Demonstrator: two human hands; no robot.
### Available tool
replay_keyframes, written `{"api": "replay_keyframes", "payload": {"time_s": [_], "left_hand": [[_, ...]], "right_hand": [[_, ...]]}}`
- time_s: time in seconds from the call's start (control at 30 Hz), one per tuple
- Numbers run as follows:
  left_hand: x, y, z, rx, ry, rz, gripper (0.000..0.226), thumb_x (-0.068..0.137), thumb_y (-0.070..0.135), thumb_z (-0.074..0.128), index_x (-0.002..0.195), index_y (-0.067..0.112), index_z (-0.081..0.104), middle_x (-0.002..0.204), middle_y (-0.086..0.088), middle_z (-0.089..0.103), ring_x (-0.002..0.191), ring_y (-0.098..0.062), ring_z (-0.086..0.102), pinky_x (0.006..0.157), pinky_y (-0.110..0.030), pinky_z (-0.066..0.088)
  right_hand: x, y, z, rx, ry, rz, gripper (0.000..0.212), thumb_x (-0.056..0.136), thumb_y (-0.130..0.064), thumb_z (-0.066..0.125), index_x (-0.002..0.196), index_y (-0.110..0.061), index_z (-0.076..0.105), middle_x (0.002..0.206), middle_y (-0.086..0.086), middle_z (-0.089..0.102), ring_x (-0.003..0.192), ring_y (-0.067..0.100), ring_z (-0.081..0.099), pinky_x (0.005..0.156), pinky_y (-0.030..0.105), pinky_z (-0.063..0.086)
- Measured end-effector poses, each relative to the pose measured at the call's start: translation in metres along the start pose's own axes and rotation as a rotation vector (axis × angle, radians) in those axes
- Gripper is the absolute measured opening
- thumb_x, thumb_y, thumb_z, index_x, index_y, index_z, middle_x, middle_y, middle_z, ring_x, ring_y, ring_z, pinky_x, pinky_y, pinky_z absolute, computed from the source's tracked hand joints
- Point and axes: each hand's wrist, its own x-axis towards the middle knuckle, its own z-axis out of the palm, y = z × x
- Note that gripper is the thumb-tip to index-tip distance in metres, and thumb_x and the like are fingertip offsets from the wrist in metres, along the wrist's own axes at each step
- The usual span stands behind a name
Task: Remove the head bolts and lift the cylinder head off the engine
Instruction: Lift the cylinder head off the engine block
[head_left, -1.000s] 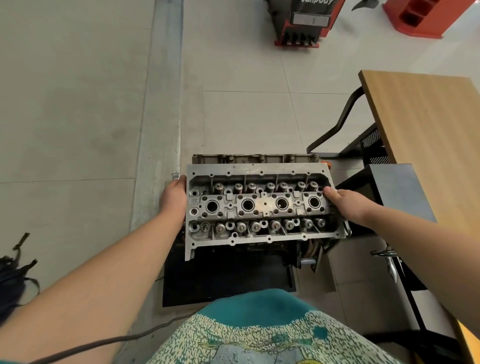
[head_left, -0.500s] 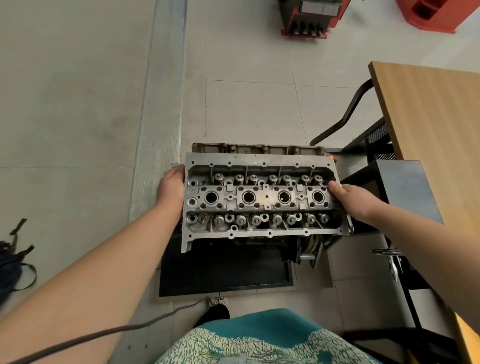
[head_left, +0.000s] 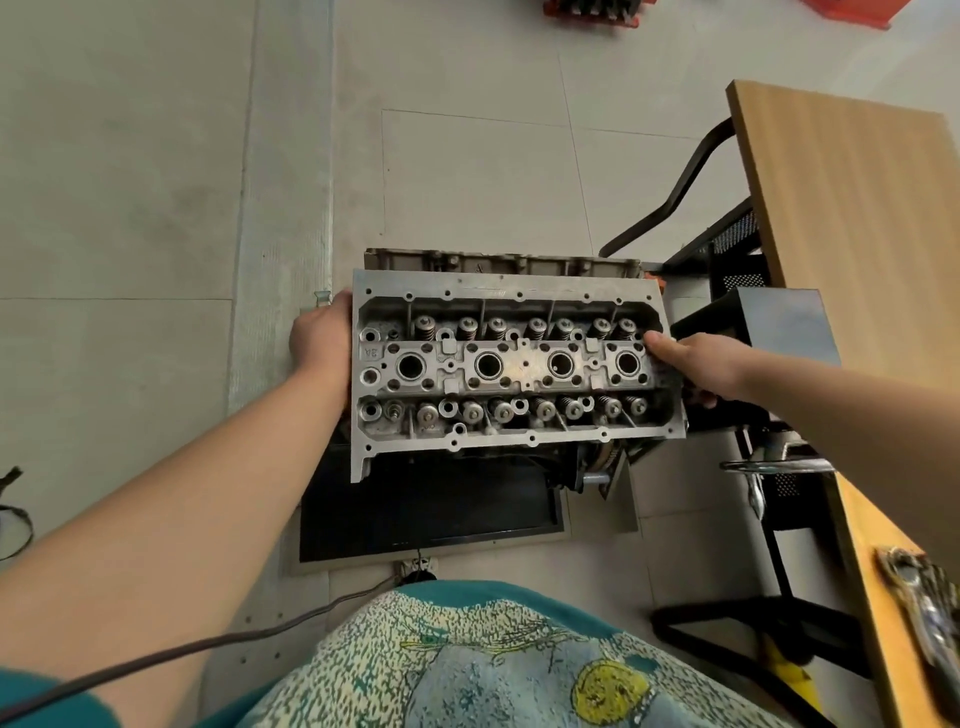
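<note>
The cylinder head (head_left: 511, 366) has risen nearer; left hand (head_left: 323, 340) and right hand (head_left: 693, 364) keep their grip on its ends.

Both forearms bare, no gloves, rings or watch showing on left hand (head_left: 319, 340) or right hand (head_left: 693, 366). Teal short-sleeved cotton T-shirt (head_left: 467, 660) at 6 o'clock, front printed with cream speckle pattern, pale blue patch, yellow round motif. Teal sleeve edge at 7 o'clock.
</note>
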Motion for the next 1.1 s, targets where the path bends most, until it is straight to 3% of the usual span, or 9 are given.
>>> {"api": "replay_keyframes", "payload": {"time_s": [0.13, 0.2, 0.33, 0.47, 0.57, 0.7, 0.83, 1.0, 1.1], "left_hand": [[0.001, 0.0, 0.002, 0.019, 0.025, -0.03, 0.031, 0.09, 0.036, 0.061, 0.067, 0.016, 0.055, 0.067, 0.001, 0.055, 0.064, -0.02, 0.05, 0.058, -0.032, 0.036], [0.001, 0.002, 0.001, 0.016, 0.029, -0.049, 0.029, 0.09, 0.032, 0.06, 0.067, 0.016, 0.054, 0.068, -0.001, 0.054, 0.066, -0.02, 0.049, 0.057, -0.032, 0.035], [0.001, 0.005, 0.0, -0.007, 0.029, -0.077, 0.022, 0.09, 0.03, 0.059, 0.075, 0.015, 0.055, 0.079, -0.005, 0.056, 0.076, -0.022, 0.054, 0.068, -0.035, 0.039], [-0.008, 0.003, -0.009, 0.027, 0.001, -0.091, 0.023, 0.085, 0.035, 0.06, 0.072, 0.017, 0.056, 0.078, -0.005, 0.059, 0.079, -0.023, 0.058, 0.072, -0.036, 0.041], [-0.027, -0.001, -0.017, 0.048, 0.029, -0.103, 0.025, 0.083, 0.039, 0.061, 0.071, 0.017, 0.057, 0.066, 0.001, 0.058, 0.068, -0.023, 0.058, 0.066, -0.033, 0.042], [-0.064, -0.016, -0.037, 0.054, 0.078, -0.091, 0.027, 0.089, 0.036, 0.061, 0.072, 0.016, 0.056, 0.065, 0.0, 0.052, 0.062, -0.02, 0.051, 0.057, -0.031, 0.036], [-0.105, -0.047, -0.063, 0.065, 0.113, -0.054, 0.02, 0.089, 0.03, 0.056, 0.076, 0.016, 0.055, 0.07, -0.003, 0.05, 0.07, -0.022, 0.051, 0.065, -0.034, 0.037], [-0.163, -0.09, -0.098, 0.167, 0.193, -0.015, 0.029, 0.099, 0.032, 0.054, 0.074, 0.017, 0.057, 0.078, -0.007, 0.057, 0.072, -0.023, 0.056, 0.067, -0.03, 0.041], [-0.193, -0.129, -0.12, 0.13, 0.256, -0.062, 0.028, 0.099, 0.037, 0.057, 0.075, 0.021, 0.058, 0.075, -0.002, 0.056, 0.067, -0.017, 0.053, 0.062, -0.029, 0.041]], "right_hand": [[0.0, -0.001, -0.002, -0.026, -0.033, -0.037, 0.079, 0.076, -0.093, 0.037, 0.089, -0.021, 0.067, 0.084, -0.003, 0.068, 0.08, 0.016, 0.063, 0.068, 0.032, 0.046], [-0.001, -0.001, -0.001, -0.049, -0.008, -0.057, 0.086, 0.073, -0.1, 0.034, 0.087, -0.022, 0.068, 0.091, -0.002, 0.069, 0.086, 0.016, 0.064, 0.076, 0.036, 0.047], [-0.008, 0.003, 0.006, -0.087, 0.083, -0.098, 0.106, 0.058, -0.112, 0.022, 0.077, -0.021, 0.074, 0.078, -0.003, 0.071, 0.079, 0.016, 0.066, 0.074, 0.036, 0.044], [-0.024, 0.013, 0.016, -0.061, 0.054, -0.107, 0.104, 0.056, -0.112, 0.023, 0.066, -0.019, 0.068, 0.054, -0.01, 0.066, 0.069, 0.017, 0.066, 0.064, 0.034, 0.042], [-0.041, 0.02, 0.024, -0.057, 0.032, -0.127, 0.103, 0.056, -0.112, 0.023, 0.063, -0.017, 0.063, 0.049, -0.017, 0.062, 0.061, 0.016, 0.065, 0.058, 0.032, 0.04], [-0.068, 0.028, 0.033, -0.112, 0.041, -0.181, 0.102, 0.058, -0.112, 0.017, 0.06, -0.018, 0.055, 0.041, -0.01, 0.055, 0.053, 0.017, 0.061, 0.055, 0.031, 0.039], [-0.093, 0.047, 0.046, -0.132, 0.015, -0.243, 0.099, 0.063, -0.111, 0.021, 0.062, -0.02, 0.061, 0.047, -0.009, 0.061, 0.056, 0.015, 0.064, 0.057, 0.032, 0.043], [-0.127, 0.073, 0.073, -0.23, -0.041, -0.329, 0.097, 0.069, -0.104, 0.02, 0.067, -0.017, 0.062, 0.063, -0.001, 0.066, 0.062, 0.016, 0.066, 0.06, 0.033, 0.046], [-0.138, 0.086, 0.098, -0.258, -0.113, -0.36, 0.105, 0.069, -0.104, 0.019, 0.081, -0.014, 0.073, 0.078, 0.001, 0.074, 0.074, 0.017, 0.07, 0.075, 0.035, 0.056]]}}
